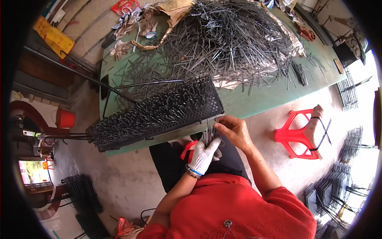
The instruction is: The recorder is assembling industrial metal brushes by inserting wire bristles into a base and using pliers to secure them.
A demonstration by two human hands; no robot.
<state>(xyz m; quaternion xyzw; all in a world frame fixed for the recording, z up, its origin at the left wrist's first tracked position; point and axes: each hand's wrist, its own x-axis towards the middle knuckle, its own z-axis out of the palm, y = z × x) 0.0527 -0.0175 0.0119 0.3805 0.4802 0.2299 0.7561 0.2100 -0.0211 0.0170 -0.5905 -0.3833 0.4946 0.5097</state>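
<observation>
A long green table [274, 93] fills the far half of the scene, and on it lies a huge heap of thin grey metal pins [230, 38], spilling toward the right edge. At the far left end of the table sit crumpled paper, rags and spare gloves [131, 24].

On the near left part of the table rests a black perforated metal rack [159, 113], tilted and overhanging the near edge, its top bristling with pins already stuck in rows. Its wire frame reaches out to the left over the concrete floor.

To the right, well apart from the table's near edge, stands a red plastic stool [296, 135] with a foot on it. Stacks of wire grids [338, 187] lie on the floor at the near right. A red bucket [65, 118] stands at the left.

Just below the rack's near right corner, the left hand [203, 155], in a white work glove, is closed around a bundle of pins [207, 135] held upright. The bare right hand [234, 129] is touching the bundle's top, its fingertips [218, 126] pinched on a pin or two, right beside the rack's edge. The rack's corner hides the pin tips.
</observation>
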